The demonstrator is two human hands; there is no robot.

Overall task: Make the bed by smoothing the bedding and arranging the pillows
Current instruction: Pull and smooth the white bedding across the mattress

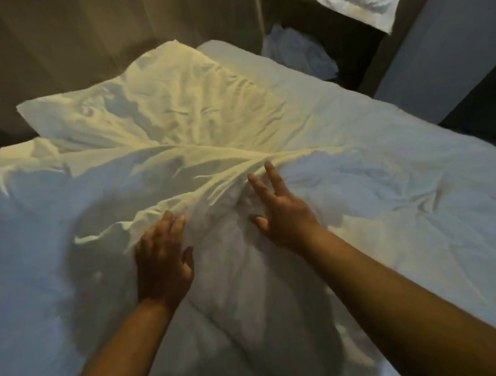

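On the bed (pixel 234 53), both hands lie flat on the rumpled bedding (pixel 399 194), the left hand (pixel 162 255) at the edge of a raised fold and the right hand (pixel 282 212) just beside it. Each grip is wide, fingers spread and holding nothing, probably so the palms can press creases outward. Toward the far end a wrinkled pillow (pixel 150 106) lies askew, not yet arranged.

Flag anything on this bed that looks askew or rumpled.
The pillow lies crooked and creased at the far left. Bedding bunches into ridges just beyond the left hand and right hand, both pressed flat on it.
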